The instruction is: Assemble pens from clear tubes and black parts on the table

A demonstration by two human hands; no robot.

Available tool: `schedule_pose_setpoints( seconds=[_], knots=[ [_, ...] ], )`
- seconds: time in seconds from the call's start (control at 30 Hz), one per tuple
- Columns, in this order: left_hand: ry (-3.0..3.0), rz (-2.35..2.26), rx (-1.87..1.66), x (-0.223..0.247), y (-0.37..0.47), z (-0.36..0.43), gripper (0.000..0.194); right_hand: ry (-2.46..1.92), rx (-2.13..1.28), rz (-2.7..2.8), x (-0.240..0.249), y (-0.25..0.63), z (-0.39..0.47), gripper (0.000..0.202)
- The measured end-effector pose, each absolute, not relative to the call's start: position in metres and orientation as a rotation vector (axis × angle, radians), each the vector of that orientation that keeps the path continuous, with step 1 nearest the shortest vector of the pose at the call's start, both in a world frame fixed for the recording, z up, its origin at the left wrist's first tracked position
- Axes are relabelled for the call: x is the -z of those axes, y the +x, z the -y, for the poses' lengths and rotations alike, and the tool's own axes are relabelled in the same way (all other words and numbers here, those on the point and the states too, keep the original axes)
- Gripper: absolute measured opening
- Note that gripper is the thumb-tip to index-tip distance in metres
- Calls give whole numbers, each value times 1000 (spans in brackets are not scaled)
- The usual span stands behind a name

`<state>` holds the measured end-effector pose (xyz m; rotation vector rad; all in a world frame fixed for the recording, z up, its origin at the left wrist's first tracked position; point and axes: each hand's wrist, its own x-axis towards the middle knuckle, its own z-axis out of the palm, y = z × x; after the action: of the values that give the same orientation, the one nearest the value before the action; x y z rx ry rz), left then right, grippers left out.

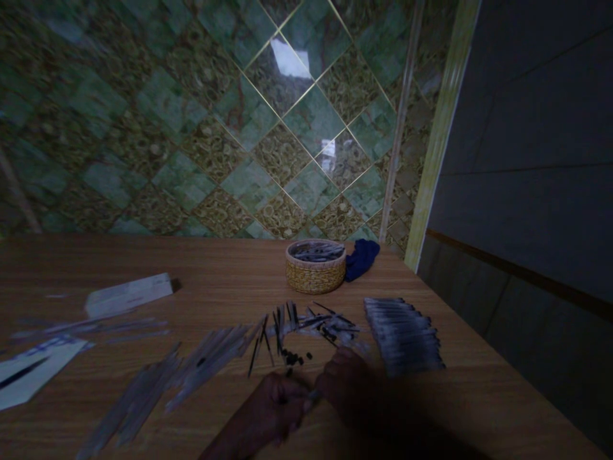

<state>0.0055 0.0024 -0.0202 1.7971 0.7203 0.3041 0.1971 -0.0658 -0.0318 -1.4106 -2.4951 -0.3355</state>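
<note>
Green-and-brown tiled wall (249, 128) behind wood-grain bench (230, 268). Left hand (275, 409) and right hand (342, 386) close together, both grasping small slim piece (312, 395), details blurred. Small black bits (293, 358) just beyond; neat row of pens (405, 335) to right; filled woven basket (315, 275) farther back.

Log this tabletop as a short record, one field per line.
Left hand: fingers closed on a slender piece, too blurred to identify
Right hand: meets that piece; grip too dark to tell
Just beyond hands: small black pieces, loose dark sticks
Right side: row of slender tubes, side by side
Back: round woven basket holding slender items; dark blue cloth beside it
Left side: whitish box, pale tubes in loose bundles
</note>
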Motion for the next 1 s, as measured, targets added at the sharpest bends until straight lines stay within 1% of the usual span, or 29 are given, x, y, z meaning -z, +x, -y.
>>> schedule_pose_setpoints(
  seconds=[0.1, 0.23, 0.33, 0.43, 0.8, 0.9, 1.0],
  knots=[
    [1795, -714, -318, 21, 5, -4, 46, -1620, 256, 2452, 20, 229, 64, 13],
    [1814, -707, -320, 25, 4, -6, 44, -1892, 147, 2190, -9, 289, 63, 20],
    [1829, -679, -299, 28, 4, -5, 45, -2046, 220, 2123, -24, 328, 60, 20],
    [1843, -672, -297, 29, 4, -4, 47, -2104, 256, 2104, -27, 352, 57, 25],
    [1824, -721, -291, 25, 3, -3, 47, -2184, 126, 2148, -14, 372, 47, 29],
    [1828, -751, -342, 23, 0, -8, 43, -2206, 124, 2116, -15, 370, 51, 29],
    [1857, -849, -473, 23, -6, -18, 40, -2212, 162, 2079, -18, 358, 55, 27]
  ],
)
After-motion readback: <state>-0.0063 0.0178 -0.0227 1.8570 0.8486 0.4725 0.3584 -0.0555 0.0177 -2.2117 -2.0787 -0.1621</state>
